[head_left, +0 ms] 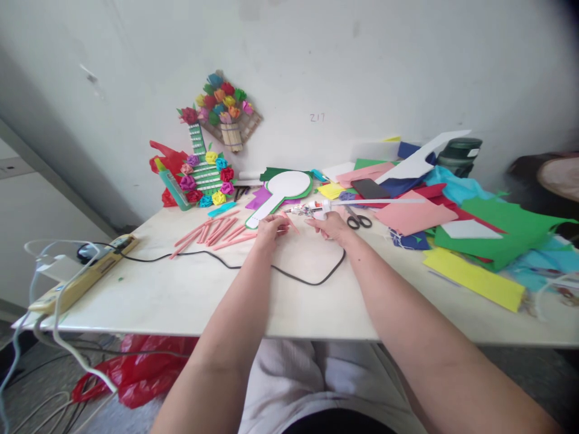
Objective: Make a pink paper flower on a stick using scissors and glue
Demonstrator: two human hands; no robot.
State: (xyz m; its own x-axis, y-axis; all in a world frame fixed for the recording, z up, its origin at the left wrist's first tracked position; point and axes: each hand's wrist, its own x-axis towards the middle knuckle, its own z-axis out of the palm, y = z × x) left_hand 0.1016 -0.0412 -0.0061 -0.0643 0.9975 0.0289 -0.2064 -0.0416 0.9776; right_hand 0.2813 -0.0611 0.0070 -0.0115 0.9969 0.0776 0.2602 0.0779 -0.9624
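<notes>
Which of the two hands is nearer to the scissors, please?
The right hand: it holds the glue gun just left of the scissors. The left hand is farther left, holding a pink strip.

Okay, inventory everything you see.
Table: one, pale, centre
Flower decoration: one, multicoloured, wall
Flowered ornament: one, multicoloured, rear left
Bottle: one, teal, rear left
Rolls: several, pink, left
Paddle cutout: one, white, centre
Scissors: one, black handles, right
Slab: one, dark, right
Sheets: many, multicoloured, mostly right
Container: one, green, rear right
Power strip: one, yellowish, left
Cords: several, black or white, left and centre
Bag: one, red, floor
Glue gun: one, white, right hand
Strip: one, pink, left hand
Left hand: one, centre
Right hand: one, centre
</notes>
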